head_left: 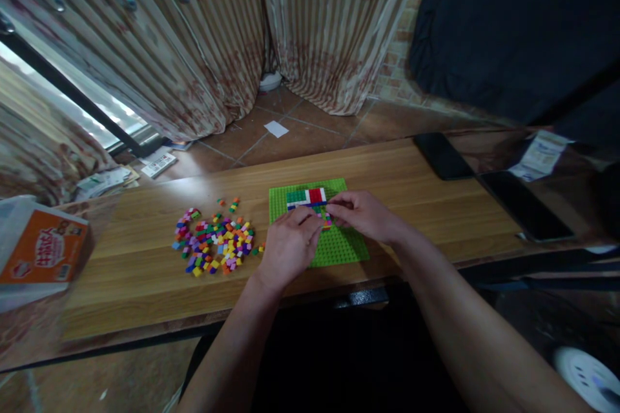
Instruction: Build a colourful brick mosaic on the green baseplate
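L hand is arching over the green baseplate, its thumb & fingertips bunching in a pinch at the near side of the brick build; fingers are hiding the spot, so can't tell if its grip is holding a brick. R hand is facing it from the other side, thumb & index pinching close tog. by the build's RH edge; can't tell either if a brick is sitting btwn them.

Build is sitting on the upper-mid part of the baseplate, showing a green block, white bits & a red block along the top, w/ a white/blue row below; pink & orange bits are peeking out nr the fingertips.

Baseplate is lying flat on the wooden desk. To its L, loose bricks in mixed colours are lying in a heap, w/ a few strays above it & btwn heap and L hand. Far L, a clear tub w/ orange label is standing at the desk end. Over R, two black phone-like slabs, one nearer, one farther, are lying nr a crumpled paper.

Beyond, striped curtains are hanging to the tiled floor, where a white sheet is lying.
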Motion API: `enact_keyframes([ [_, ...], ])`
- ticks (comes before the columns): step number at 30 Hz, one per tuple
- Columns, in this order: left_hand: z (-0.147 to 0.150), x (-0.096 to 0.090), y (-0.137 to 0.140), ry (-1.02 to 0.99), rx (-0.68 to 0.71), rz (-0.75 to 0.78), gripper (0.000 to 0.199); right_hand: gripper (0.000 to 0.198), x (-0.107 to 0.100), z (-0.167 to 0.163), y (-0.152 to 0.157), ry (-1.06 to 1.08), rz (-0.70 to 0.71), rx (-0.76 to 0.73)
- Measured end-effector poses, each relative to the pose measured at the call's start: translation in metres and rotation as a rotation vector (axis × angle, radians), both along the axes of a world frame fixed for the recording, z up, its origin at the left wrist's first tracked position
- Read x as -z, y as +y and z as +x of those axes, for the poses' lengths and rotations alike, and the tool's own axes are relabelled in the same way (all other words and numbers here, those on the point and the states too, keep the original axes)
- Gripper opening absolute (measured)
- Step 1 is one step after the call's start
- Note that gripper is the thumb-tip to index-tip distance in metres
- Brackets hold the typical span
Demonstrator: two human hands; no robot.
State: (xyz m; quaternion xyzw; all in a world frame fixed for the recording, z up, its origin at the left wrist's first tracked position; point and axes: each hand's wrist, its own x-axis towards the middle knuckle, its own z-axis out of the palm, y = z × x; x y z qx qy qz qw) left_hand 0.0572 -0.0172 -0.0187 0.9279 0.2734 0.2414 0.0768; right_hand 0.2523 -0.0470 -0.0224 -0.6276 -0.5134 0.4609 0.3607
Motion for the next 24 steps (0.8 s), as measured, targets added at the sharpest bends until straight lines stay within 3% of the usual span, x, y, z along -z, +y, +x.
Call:
enact_keyframes([
  [8, -0.009, -0.002, 0.001, -0.100, -0.014, -0.122, 0.016, 0.015, -0.003, 0.001, 0.000, 0.007, -0.007, 0.018],
  [14, -0.007, -0.001, 0.001, -0.191, 0.073, -0.114, 0.018, 0.014, -0.006, 0.000, 0.000, 0.012, -0.016, 0.031],
  [24, 0.000, 0.002, -0.003, 0.019, 0.002, 0.015, 0.017, 0.016, -0.003, 0.002, 0.000, -0.012, -0.001, 0.011],
])
